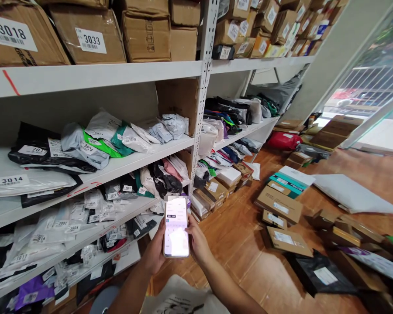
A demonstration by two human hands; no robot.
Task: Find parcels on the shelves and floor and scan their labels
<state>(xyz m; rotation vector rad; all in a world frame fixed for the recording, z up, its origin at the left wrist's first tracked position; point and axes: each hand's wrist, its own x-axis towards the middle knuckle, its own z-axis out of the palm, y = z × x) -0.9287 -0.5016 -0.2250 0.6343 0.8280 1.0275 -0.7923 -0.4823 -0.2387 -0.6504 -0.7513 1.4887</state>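
Note:
A smartphone with a bright lit screen is held upright in front of my body, low in the middle of the head view. My left hand grips its left edge. On the other side my right hand holds the right edge, with the thumb at the screen. The text on the screen is too small and washed out to read. Behind the phone, the lower shelves carry labelled plastic mailing bags.
White metal shelving fills the left and centre. Cardboard boxes stand on its top shelf, and bagged parcels lie below. On the brown floor at right are several boxes, a black bag and a white parcel.

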